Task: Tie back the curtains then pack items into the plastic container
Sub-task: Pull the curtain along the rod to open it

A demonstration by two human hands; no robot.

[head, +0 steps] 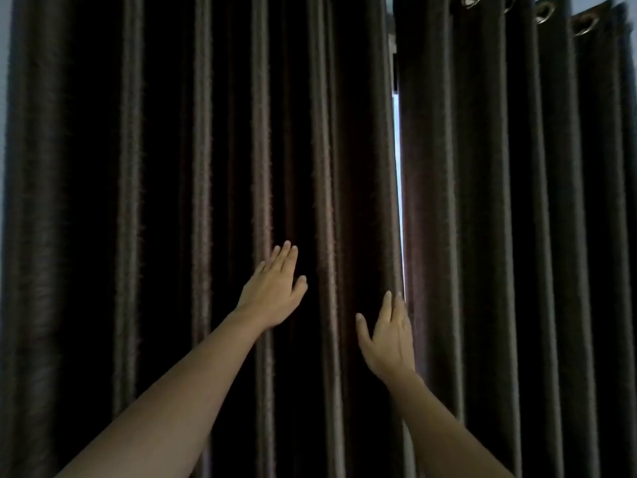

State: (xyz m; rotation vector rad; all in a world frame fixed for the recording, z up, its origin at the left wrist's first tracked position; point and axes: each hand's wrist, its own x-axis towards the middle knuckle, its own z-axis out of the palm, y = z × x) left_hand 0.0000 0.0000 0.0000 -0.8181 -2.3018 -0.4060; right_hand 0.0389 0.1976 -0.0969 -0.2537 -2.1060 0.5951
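Both bare arms are being held outstretched; left hand [274,293] and right hand [389,336] are being kept flat, fingers straight.

Dim, backlit feed.
I see daylight only through 1 thin slit [399,160] right of centre; curtains [172,167] soft, bowed at frame edges.

Two dark pleated curtains [206,167] hang nearly closed, untied.

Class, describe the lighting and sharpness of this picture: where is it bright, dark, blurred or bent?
Head view: dim overall, curtains nearly black between folds; daylight gap blown out; left hand and right hand slightly soft; eyelets lean, wide-angle distortion.
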